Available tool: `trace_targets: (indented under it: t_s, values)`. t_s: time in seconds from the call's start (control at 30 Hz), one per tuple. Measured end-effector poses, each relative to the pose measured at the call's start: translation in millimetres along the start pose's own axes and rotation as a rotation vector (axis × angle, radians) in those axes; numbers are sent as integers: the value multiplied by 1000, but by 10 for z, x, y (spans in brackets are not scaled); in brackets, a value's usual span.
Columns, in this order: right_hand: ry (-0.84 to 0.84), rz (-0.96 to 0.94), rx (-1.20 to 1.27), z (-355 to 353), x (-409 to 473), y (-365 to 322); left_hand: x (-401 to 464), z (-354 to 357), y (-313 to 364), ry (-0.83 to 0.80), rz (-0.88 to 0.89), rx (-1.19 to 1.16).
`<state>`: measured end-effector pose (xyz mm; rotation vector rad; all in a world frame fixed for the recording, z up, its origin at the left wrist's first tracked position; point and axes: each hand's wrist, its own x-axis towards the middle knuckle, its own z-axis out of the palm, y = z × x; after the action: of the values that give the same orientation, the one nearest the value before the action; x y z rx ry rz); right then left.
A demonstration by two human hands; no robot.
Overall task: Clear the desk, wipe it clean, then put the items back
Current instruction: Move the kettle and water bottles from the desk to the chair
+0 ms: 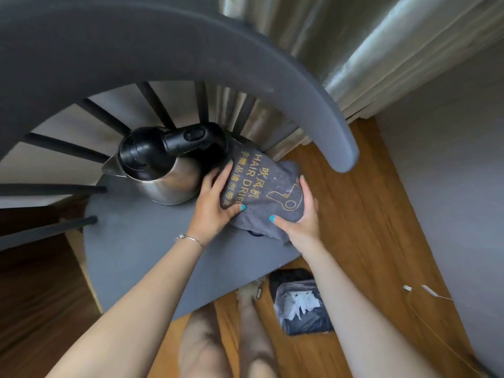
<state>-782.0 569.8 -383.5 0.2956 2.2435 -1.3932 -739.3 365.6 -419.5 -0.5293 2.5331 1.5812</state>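
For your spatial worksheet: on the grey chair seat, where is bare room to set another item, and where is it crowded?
Free: the near and left part of the chair seat, between the kettle and the front edge. Crowded: the far right, where the hair dryer bag, held by the left hand and right hand, lies beside the kettle.

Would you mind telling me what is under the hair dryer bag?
The hair dryer bag, gripped by both hands, lies on the grey chair seat beside the kettle. Its contents are hidden.
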Motion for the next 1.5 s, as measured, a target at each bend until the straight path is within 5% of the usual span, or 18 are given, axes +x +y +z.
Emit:
trace_targets:
  t_s: [0.13,0.4,0.6,0.73,0.93,1.23,1.5]
  values:
    - [65,11,-45,118,-89,84,-142,89,28,15,51,174]
    - [-145,11,-282,113,201,93,146,72,152,52,14,337]
    - [-114,168,18,77,-23,233,-107,-2,-26,0,-24,235]
    - [-71,254,-116,-6,-272,473,-580,-60,-291,-10,-76,305]
    - [-228,179,-386,-303,-486,741,-1345,-109,-744,-89,-236,506]
    - [-233,365,-540,-294,-586,604,-1753,-97,-553,-5,-596,170]
    - [-585,357,-727,-97,-1325,257,-2652,-60,-170,156,-916,-114]
